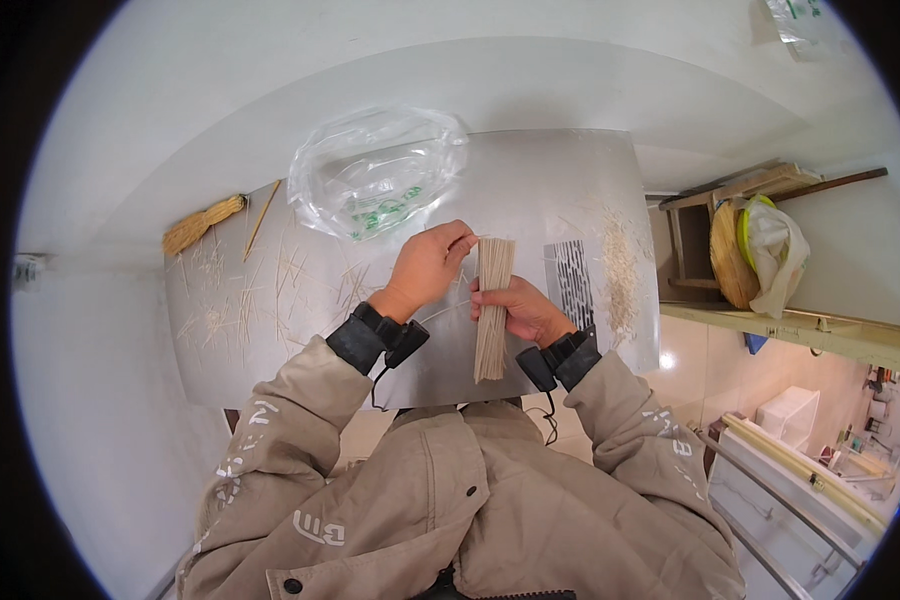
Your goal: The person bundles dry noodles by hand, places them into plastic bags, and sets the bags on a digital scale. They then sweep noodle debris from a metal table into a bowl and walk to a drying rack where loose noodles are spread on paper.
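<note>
A long bundle of dried noodles (493, 330) stands out in front of me, its strands lying nearly in line with my body. My right hand (529, 307) grips it around the middle, thumb across the top. Beside the bundle's far end is my left hand (431, 262), with thumb and fingertips pinched together. Whether a strand is between those fingertips is too small to tell. A clear plastic bag (379, 172) with green print lies just beyond my left hand. Right of my right hand, a flat dark-and-light patterned piece (572, 281) rests on the metal tabletop (420, 367).
Loose noodle strands (244, 300) litter the table's left side, near a straw brush (202, 223) and a thin stick (262, 217). Short broken pieces (619, 277) form a strip at the right. Beyond that edge, a wooden rack (679, 247) holds a round wooden board (729, 255).
</note>
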{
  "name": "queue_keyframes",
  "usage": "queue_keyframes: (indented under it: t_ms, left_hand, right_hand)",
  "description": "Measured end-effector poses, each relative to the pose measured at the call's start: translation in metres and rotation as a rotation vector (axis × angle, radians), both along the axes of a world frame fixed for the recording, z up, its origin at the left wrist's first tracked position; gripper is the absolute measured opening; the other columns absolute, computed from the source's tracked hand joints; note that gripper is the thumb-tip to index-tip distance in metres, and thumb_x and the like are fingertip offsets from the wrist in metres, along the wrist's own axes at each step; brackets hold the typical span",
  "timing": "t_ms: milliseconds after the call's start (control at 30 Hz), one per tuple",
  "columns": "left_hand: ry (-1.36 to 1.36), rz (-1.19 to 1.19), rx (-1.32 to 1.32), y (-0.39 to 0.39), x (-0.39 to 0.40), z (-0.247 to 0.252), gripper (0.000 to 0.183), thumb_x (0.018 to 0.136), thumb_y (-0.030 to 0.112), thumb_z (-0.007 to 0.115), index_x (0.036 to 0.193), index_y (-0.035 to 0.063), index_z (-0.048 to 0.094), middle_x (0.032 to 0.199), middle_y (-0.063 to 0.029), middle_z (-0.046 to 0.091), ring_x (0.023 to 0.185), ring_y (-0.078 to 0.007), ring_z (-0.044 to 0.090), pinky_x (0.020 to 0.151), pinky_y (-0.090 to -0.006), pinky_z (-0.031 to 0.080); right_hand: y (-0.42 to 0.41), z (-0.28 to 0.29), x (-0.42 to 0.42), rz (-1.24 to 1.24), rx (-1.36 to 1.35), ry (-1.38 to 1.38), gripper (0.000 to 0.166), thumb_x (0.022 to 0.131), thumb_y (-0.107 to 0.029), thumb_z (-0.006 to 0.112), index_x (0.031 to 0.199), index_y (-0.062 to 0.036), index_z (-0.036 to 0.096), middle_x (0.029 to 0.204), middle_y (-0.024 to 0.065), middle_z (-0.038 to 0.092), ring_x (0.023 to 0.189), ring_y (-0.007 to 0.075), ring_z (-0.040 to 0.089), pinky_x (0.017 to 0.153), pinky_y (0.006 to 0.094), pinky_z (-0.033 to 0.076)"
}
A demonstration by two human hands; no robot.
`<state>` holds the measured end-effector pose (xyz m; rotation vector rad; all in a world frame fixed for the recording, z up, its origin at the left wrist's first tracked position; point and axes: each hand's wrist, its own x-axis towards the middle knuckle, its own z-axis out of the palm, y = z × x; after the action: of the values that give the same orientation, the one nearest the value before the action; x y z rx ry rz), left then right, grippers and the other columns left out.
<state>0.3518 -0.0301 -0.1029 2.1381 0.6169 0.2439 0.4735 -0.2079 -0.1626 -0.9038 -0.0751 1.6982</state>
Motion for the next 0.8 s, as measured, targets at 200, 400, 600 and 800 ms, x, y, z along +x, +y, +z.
queue_keyframes:
  t_ms: [200,400,600,800]
  left_hand:
    - [0.147,0.046,0.230,0.010,-0.029,-0.022,0.044,0.102,0.042,0.068,0.112,-0.0012,0.070,0.100,-0.0178,0.073,0.091,-0.0295,0.070,0.084,-0.0393,0.054]
    - [0.407,-0.221,-1.211,-0.070,-0.058,-0.039,0.047,0.100,0.038,0.073,0.126,-0.0001,0.065,0.111,-0.0126,0.073,0.108,-0.0229,0.072,0.091,-0.0356,0.056]
    - [0.336,0.087,-1.541,-0.076,-0.082,-0.033,0.030,0.097,0.012,0.072,0.122,-0.0015,0.062,0.109,-0.0129,0.074,0.100,-0.0249,0.076,0.082,-0.0333,0.061]
    - [0.480,0.196,-1.379,-0.068,-0.107,-0.046,0.028,0.095,0.008,0.068,0.119,-0.0031,0.062,0.105,-0.0139,0.073,0.099,-0.0253,0.076,0.076,-0.0348,0.063]
  right_hand:
    - [-0.013,-0.016,0.006,-0.153,-0.028,0.074,0.024,0.095,-0.005,0.074,0.116,-0.0008,0.062,0.095,0.0080,0.066,0.085,0.0226,0.069,0.085,0.0408,0.058]
    - [-0.002,-0.005,-0.006,-0.382,0.134,0.316,0.033,0.099,-0.013,0.072,0.127,-0.0014,0.057,0.101,0.0098,0.068,0.097,0.0249,0.068,0.094,0.0444,0.055]
    - [-0.017,-0.004,-0.019,-0.473,-0.186,0.306,0.054,0.104,-0.032,0.069,0.142,0.0022,0.051,0.124,0.0137,0.065,0.112,0.0235,0.064,0.099,0.0415,0.052]
    - [-0.038,-0.025,-0.076,-0.261,-0.280,-0.948,0.043,0.097,-0.036,0.074,0.123,-0.0033,0.065,0.105,0.0112,0.071,0.092,0.0210,0.069,0.080,0.0361,0.055]
